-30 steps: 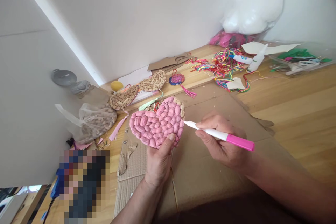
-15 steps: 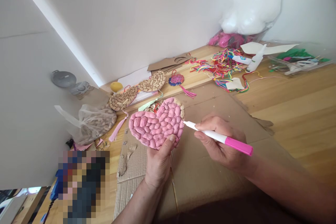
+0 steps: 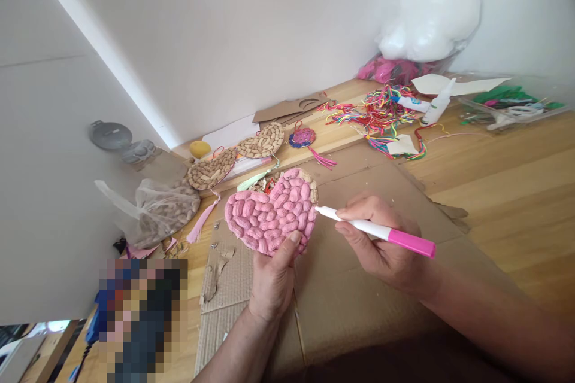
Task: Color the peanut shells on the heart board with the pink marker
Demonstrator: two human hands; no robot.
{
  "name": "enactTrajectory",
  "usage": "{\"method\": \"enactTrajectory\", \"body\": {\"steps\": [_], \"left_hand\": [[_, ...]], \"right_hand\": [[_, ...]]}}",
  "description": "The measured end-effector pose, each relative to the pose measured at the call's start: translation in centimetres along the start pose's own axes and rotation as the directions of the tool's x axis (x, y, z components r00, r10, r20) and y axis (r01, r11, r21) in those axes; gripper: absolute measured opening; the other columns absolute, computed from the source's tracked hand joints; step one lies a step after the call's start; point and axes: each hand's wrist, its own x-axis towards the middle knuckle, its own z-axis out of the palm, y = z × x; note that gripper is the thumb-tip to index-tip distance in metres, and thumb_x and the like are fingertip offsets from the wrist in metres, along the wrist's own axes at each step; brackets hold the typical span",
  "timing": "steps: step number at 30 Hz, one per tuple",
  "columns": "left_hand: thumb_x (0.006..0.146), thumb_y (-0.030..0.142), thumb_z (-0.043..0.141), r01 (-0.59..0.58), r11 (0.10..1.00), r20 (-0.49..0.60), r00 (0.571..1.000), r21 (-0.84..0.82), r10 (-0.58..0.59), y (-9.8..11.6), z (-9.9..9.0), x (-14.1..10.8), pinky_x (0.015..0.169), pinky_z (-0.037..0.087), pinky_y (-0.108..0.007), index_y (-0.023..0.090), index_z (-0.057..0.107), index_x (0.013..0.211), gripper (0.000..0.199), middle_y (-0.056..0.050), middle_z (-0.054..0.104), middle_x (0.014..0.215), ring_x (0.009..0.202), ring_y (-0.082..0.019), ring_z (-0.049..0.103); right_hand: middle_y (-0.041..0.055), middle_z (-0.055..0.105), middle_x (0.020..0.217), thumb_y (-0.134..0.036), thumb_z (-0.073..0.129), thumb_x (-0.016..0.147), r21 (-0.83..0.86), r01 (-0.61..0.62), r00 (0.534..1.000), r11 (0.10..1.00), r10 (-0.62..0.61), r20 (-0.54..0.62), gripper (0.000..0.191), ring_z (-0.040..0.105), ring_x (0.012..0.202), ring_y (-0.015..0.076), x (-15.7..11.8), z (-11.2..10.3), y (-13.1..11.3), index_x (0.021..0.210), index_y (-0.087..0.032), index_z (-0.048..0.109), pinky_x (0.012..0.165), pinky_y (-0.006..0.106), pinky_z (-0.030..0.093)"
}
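Note:
My left hand (image 3: 276, 278) grips a heart covered in peanut shells (image 3: 269, 215) by its lower edge, thumb on the front and fingers hidden behind. Most of its shells are pink; those along the upper right edge are bare tan. My right hand (image 3: 381, 239) is closed around a white marker (image 3: 371, 228) with a pink end, held like a pen. The marker's tip is at the heart's right edge, just under the tan shells; I cannot tell if it touches. Beneath both hands lies a flat cardboard sheet (image 3: 359, 293).
Behind the heart lie peanut-shell pieces (image 3: 260, 139) and a small round ornament (image 3: 302, 137) with a pink tassel. A bag of peanuts (image 3: 168, 215) sits left. Colourful threads (image 3: 386, 108), a glue bottle (image 3: 438, 105) and a clear tray (image 3: 534, 111) of tools are at the back right.
The heart and the marker have shifted very slightly to the right in the view. Both hands keep their hold, and the tip stays by the same edge.

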Motion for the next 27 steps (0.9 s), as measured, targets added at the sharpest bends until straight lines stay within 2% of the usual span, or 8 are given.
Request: {"method": "enactTrajectory", "body": {"steps": [2,7,12,15,17,19,24,27], "left_hand": [[0.074,0.024,0.085,0.004,1.000,0.000,1.000,-0.001,-0.004,0.0,-0.1,0.0,0.099,0.053,-0.041,0.020,0.070,0.105,0.034,-0.005,0.074,0.089,0.103,-0.025,0.071],[0.077,0.022,0.083,-0.010,1.000,0.020,1.000,-0.020,0.011,-0.1,0.1,0.1,0.102,0.051,-0.040,0.026,0.065,0.127,0.053,-0.006,0.075,0.108,0.103,-0.022,0.070],[0.076,0.023,0.084,-0.032,0.999,0.017,0.999,-0.010,0.033,-0.1,0.2,0.0,0.097,0.053,-0.035,0.028,0.063,0.130,0.058,-0.006,0.073,0.114,0.099,-0.020,0.070],[0.077,0.023,0.083,-0.088,0.996,0.030,0.996,0.024,0.087,-0.1,0.1,-0.1,0.089,0.055,-0.032,0.026,0.064,0.126,0.052,-0.006,0.073,0.111,0.095,-0.019,0.070],[0.079,0.025,0.081,-0.110,0.990,0.062,0.993,0.089,0.105,-0.1,0.1,-0.2,0.079,0.055,-0.030,0.021,0.068,0.115,0.039,-0.006,0.074,0.100,0.088,-0.019,0.069],[0.080,0.028,0.080,-0.138,0.979,0.069,0.989,0.152,0.129,0.0,0.3,-0.4,0.075,0.055,-0.030,0.018,0.070,0.103,0.028,-0.006,0.074,0.092,0.085,-0.020,0.069],[0.076,0.028,0.083,-0.204,0.962,0.043,0.979,0.183,0.200,0.6,1.4,-0.8,0.095,0.055,-0.043,0.020,0.070,0.103,0.031,-0.007,0.075,0.099,0.104,-0.028,0.070],[0.076,0.025,0.082,-0.216,0.955,0.058,0.976,0.203,0.208,0.8,1.8,-1.0,0.098,0.055,-0.045,0.019,0.071,0.096,0.024,-0.008,0.075,0.096,0.106,-0.029,0.070]], "right_hand": [[0.0031,0.065,0.081,-0.016,0.059,0.094,-0.002,-0.016,1.000,1.000,0.016,-0.015,0.007,0.062,0.071,0.0162,0.0,0.0,0.0,0.100,-0.020,0.059,0.065,0.029,0.051],[0.0030,0.065,0.081,-0.017,0.058,0.094,0.018,0.003,1.000,1.000,-0.003,0.014,0.006,0.063,0.071,0.0163,-0.1,0.0,-0.1,0.099,-0.021,0.059,0.064,0.028,0.051],[0.0021,0.064,0.078,-0.017,0.059,0.094,-0.028,-0.037,0.999,0.999,0.037,-0.008,0.005,0.061,0.068,0.0157,0.1,-0.1,0.1,0.097,-0.020,0.059,0.062,0.028,0.049],[0.0027,0.066,0.081,-0.016,0.060,0.093,-0.003,-0.016,1.000,1.000,0.016,-0.010,0.007,0.063,0.071,0.0156,0.0,-0.1,0.0,0.099,-0.020,0.060,0.064,0.027,0.051],[0.0031,0.069,0.083,-0.016,0.061,0.093,0.008,0.030,1.000,1.000,-0.030,0.002,0.010,0.066,0.075,0.0163,0.0,0.0,-0.1,0.102,-0.021,0.060,0.066,0.028,0.054],[0.0029,0.070,0.083,-0.015,0.062,0.092,-0.008,0.089,0.996,0.996,-0.088,0.019,0.013,0.067,0.079,0.0179,-0.1,0.1,-0.3,0.104,-0.022,0.061,0.069,0.029,0.056],[0.0022,0.069,0.078,-0.016,0.061,0.093,-0.076,0.166,0.985,0.983,-0.161,0.064,0.011,0.067,0.076,0.0191,0.1,0.3,-0.4,0.102,-0.022,0.061,0.068,0.030,0.057],[0.0024,0.069,0.076,-0.014,0.062,0.092,-0.090,0.172,0.984,0.981,-0.167,0.061,0.013,0.067,0.074,0.0190,0.2,0.4,-0.4,0.103,-0.021,0.061,0.065,0.030,0.057]]}}
